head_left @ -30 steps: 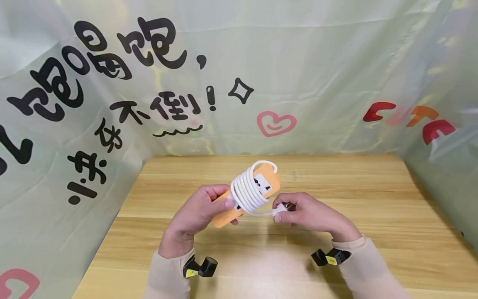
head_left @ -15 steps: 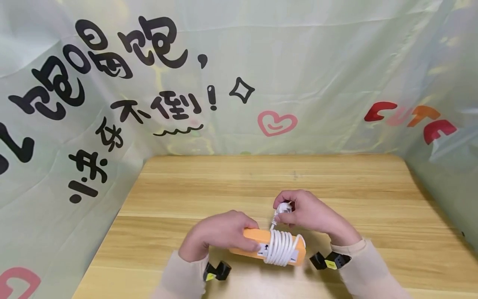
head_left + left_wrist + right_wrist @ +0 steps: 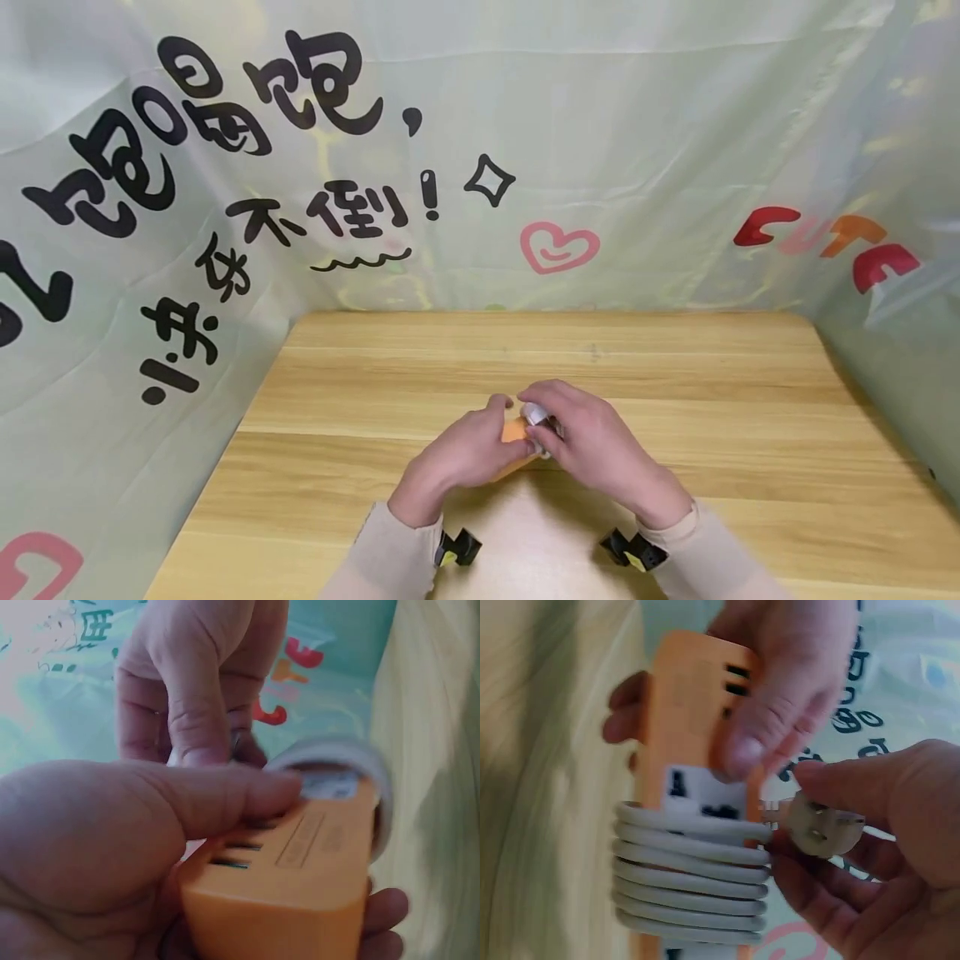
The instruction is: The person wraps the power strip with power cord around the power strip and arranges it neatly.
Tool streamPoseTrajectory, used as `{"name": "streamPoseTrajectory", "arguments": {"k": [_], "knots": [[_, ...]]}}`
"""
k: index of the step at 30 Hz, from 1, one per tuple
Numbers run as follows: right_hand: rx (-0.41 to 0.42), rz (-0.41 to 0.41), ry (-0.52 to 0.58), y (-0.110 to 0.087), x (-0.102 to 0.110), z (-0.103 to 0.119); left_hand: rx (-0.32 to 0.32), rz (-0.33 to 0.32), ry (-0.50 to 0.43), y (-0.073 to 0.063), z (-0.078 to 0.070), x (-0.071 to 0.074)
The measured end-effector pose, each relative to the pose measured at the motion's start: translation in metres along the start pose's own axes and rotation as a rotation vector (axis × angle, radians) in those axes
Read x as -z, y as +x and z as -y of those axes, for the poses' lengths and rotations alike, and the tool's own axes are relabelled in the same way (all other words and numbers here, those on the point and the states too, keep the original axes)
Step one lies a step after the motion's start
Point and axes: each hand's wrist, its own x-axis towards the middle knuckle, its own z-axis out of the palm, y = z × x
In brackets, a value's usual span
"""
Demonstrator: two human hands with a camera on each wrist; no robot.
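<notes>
An orange power strip [image 3: 686, 712] is held above the table by my left hand [image 3: 476, 450], its thumb on the socket side and its fingers beneath. White cord [image 3: 690, 877] is wound in several turns around one part of the strip. My right hand [image 3: 596, 446] pinches the cord's white plug [image 3: 821, 825] right beside the strip. In the head view both hands cover most of the strip. Its slotted bare end [image 3: 300, 885] faces the left wrist camera, where the plug is mostly hidden.
The wooden table [image 3: 390, 367] lies beneath both hands. A pale fabric backdrop [image 3: 660, 150] with printed letters and hearts rises behind it and along both sides. A small black camera is strapped at each wrist.
The strip first swung down and toward the right hand, then rose and turned away, mostly behind the hands. Both hands are now closer together; the right hand keeps its pinch on the plug.
</notes>
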Motion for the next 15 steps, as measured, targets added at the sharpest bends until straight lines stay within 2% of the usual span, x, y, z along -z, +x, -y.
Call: {"name": "streamPoseTrajectory", "arguments": {"k": [3, 5, 9, 15], "knots": [[0.081, -0.051, -0.058, 0.000, -0.006, -0.002, -0.022, -0.042, -0.044, 0.004, 0.002, -0.001], [0.100, -0.073, -0.085, 0.000, -0.008, -0.004, -0.038, -0.063, -0.063, 0.006, 0.003, -0.001], [0.083, -0.128, -0.084, 0.001, -0.010, -0.005, -0.072, -0.082, -0.104, 0.009, 0.002, -0.002], [0.053, -0.191, -0.020, 0.002, -0.005, -0.011, -0.070, -0.141, -0.157, 0.012, -0.002, -0.002]]}}
